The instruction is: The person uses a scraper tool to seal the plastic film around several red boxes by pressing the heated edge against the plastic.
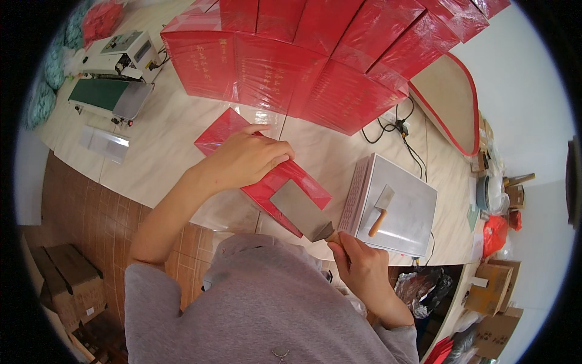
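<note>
A long red box in clear film (227,125) lies slantwise on the marble-patterned table, near its front edge. My left hand (254,157) rests across the middle of the box, its fingers over the far edge. In my right hand (361,255) is the wooden handle of a wide metal scraper (300,211), whose flat blade lies over the box's near right end. Whether the blade touches the film I cannot tell. A smaller blade with a wooden handle (385,198) lies on a metal-topped appliance (409,218) to the right.
Film-wrapped red boxes (273,82) are stacked along the back. A sealing machine with a green belt (100,93) stands at the left, a clear plastic piece (104,143) in front of it. Black cables (400,127) run behind the appliance. Cardboard cartons (68,282) sit on the floor at left.
</note>
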The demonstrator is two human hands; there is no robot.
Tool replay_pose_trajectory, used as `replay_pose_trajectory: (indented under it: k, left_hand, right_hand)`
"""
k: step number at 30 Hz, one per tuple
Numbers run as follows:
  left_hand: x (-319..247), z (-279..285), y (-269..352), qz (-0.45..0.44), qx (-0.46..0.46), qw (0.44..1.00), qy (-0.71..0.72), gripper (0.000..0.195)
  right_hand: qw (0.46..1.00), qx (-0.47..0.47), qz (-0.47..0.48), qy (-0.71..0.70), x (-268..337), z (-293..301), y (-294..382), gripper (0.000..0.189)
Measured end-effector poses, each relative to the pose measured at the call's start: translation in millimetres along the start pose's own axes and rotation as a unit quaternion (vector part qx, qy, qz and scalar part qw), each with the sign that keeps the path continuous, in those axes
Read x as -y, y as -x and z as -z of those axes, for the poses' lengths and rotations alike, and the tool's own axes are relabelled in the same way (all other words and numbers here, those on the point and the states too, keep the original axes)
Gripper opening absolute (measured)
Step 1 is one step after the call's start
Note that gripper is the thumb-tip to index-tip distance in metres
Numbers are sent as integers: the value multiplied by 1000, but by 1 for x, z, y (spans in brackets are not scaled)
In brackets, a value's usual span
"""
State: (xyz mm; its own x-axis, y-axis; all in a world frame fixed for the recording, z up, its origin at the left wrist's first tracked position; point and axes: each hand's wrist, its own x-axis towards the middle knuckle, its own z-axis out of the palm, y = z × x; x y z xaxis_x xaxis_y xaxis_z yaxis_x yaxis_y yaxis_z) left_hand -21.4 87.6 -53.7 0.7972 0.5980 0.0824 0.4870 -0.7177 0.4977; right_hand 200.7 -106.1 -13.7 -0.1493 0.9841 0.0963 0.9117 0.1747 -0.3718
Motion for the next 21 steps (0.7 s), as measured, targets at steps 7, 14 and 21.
replay_pose_trajectory:
  k: [7, 14, 21]
  left_hand:
    - [4, -16, 4, -80, -96, 988, -89, 25]
    - [5, -7, 10, -26, -68, 997, -14, 30]
    - [21, 30, 32, 76, -192, 977, 45, 33]
  right_hand:
    - [999, 2, -45, -1, -2, 9, 28, 13]
    - [999, -30, -8, -27, -17, 18, 43, 15]
    - [987, 11, 144, -67, 14, -10, -13, 17]
